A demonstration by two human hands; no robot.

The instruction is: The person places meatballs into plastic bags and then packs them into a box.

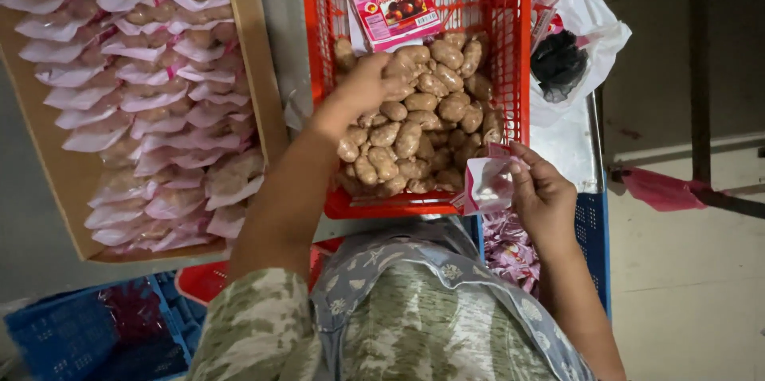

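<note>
My left hand (368, 84) reaches into a red plastic crate (510, 46) and closes over a few of the brown sausage-like pieces (422, 122) heaped in it. My right hand (542, 194) holds a small clear pouch with pink print (486, 184) at the crate's front right corner, its mouth held open. A pink printed packet (392, 2) lies at the back of the crate above the heap.
A cardboard box (253, 54) on the left holds several rows of filled pouches (151, 94). A white plastic bag with something black inside (570, 54) sits to the right. Blue crates (80, 333) stand below, and a pile of empty pink pouches (510, 249) lies under my right arm.
</note>
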